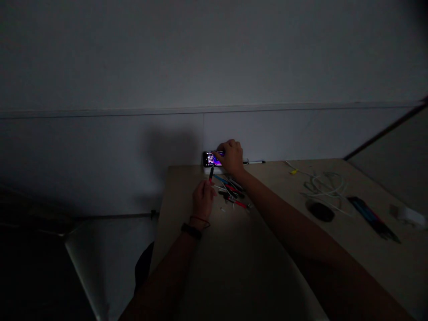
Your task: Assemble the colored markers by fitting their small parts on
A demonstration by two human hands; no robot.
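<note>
The phone [211, 158] lies sideways with its screen lit, at the far edge of the table [182, 198], close to the wall [133, 156]. The right hand [230, 157] is half closed and grasps the phone's right end from above. The left hand [203, 200] is pinching a black screwdriver [211, 174], and its tip is near the phone. A pile of small screwdrivers [230, 191] lies just before the phone. Farther right on the table are a white cable [323, 187] and a dark oval object [320, 211]. The left hand is rather near the table's left edge.
</note>
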